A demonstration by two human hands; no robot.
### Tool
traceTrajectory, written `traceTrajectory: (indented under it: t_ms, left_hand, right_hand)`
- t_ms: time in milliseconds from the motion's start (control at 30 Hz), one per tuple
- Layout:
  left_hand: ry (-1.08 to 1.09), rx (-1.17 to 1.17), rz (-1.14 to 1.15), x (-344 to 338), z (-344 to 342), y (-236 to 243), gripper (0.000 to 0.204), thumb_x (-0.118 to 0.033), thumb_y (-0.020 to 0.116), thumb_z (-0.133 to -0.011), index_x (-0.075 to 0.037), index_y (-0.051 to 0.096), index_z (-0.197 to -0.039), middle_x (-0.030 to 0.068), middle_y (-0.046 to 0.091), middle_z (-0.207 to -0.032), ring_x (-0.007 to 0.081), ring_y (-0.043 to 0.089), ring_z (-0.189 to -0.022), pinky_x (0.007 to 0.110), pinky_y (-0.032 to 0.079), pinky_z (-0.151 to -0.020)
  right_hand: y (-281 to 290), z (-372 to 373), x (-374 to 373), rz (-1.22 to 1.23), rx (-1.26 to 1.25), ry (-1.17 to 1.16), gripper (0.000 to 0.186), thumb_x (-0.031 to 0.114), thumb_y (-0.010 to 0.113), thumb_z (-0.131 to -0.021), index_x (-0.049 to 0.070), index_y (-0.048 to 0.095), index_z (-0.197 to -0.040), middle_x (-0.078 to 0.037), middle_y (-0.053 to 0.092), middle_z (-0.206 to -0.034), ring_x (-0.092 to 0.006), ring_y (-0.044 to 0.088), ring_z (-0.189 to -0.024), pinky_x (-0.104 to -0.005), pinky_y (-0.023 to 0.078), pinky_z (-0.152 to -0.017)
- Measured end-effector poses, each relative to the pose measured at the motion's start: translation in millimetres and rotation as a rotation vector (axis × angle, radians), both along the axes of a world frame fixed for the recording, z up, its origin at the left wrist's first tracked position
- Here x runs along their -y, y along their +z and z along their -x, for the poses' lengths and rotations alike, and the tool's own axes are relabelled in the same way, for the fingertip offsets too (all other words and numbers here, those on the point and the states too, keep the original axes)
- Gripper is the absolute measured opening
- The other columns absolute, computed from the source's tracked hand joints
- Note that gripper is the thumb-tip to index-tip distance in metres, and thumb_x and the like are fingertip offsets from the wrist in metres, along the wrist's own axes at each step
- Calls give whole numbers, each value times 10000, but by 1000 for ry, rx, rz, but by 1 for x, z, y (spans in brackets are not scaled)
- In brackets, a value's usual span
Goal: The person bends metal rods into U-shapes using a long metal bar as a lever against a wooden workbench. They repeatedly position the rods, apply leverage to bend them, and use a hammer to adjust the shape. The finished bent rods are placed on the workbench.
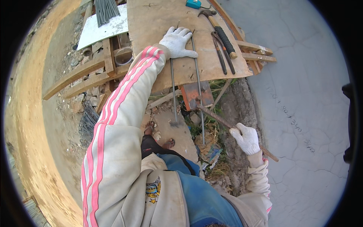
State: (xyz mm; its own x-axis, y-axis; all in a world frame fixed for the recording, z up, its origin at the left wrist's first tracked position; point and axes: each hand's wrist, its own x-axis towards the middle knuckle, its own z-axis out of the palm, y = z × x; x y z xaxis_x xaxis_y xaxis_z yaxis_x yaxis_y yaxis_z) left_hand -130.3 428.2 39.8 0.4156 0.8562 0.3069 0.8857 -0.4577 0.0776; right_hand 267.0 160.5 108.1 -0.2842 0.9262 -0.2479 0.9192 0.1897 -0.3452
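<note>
My left hand (176, 43), in a white knit glove, lies flat with its fingers spread on a plywood board (151, 22). Its thumb crosses a thin steel rod (197, 72); a second steel rod (173, 75) runs out from under the palm. Both rods stick out past the board's near edge. An orange metal block with round pegs (187, 94) sits at that edge, under the right-hand rod. My right hand (245, 140), gloved too, is closed around a long rusty metal bar (219, 119). The bar's far end meets the rod at the block's pegs.
On the board's right lie a claw hammer (221, 34) and black-handled pincers (223, 53), with a teal tape measure (193, 3) beyond. A bundle of cut rods (106, 11) rests on a white panel (102, 34). Timber beams (90, 81), tangled wire (89, 121) and a cracked grey wall (295, 94) flank the spot.
</note>
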Motion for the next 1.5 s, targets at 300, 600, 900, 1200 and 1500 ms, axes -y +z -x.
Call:
traceTrajectory:
  t_ms: [300, 600, 900, 1200, 1500]
  left_hand:
    - [19, -12, 17, 1, -2, 3, 1091, -866, 568, -872, -5, 530, -1540, 188, 462, -1629, 359, 352, -1554, 508, 228, -1295]
    - [18, 2, 29, -2, -2, 1, 1099, -869, 596, -849, -21, 529, -1544, 170, 464, -1625, 375, 352, -1547, 512, 238, -1298]
    - [39, -9, 22, -4, -2, -3, 1116, -882, 604, -831, -40, 519, -1558, 168, 465, -1623, 401, 357, -1539, 513, 250, -1295]
    - [47, -17, 78, 2, -4, 10, 1078, -825, 649, -846, -29, 509, -1559, 167, 459, -1631, 376, 372, -1538, 510, 261, -1295]
    - [36, -26, 97, 4, -4, 16, 1070, -817, 667, -837, -42, 511, -1558, 170, 458, -1629, 405, 380, -1523, 507, 274, -1290]
  right_hand:
    - [0, 2, -11, 51, -12, 0, 442, 489, 691, -995, 54, 672, -922, -250, 613, -751, -488, 643, -780, -521, 488, -654]
    - [1, 1, -6, -14, 18, 10, 455, 515, 703, -981, 64, 684, -928, -232, 627, -744, -472, 655, -762, -515, 493, -637]
    - [-5, 2, -1, -29, -32, -14, 454, 513, 703, -982, 65, 680, -912, -229, 621, -728, -463, 661, -747, -505, 497, -632]
    - [-9, 2, 1, 144, -131, -122, 456, 491, 702, -989, 44, 660, -910, -235, 597, -721, -473, 633, -743, -483, 484, -632]
    - [-11, -66, 16, 158, 9, -100, 507, 550, 727, -936, 47, 678, -893, -225, 578, -701, -455, 594, -686, -492, 464, -635]
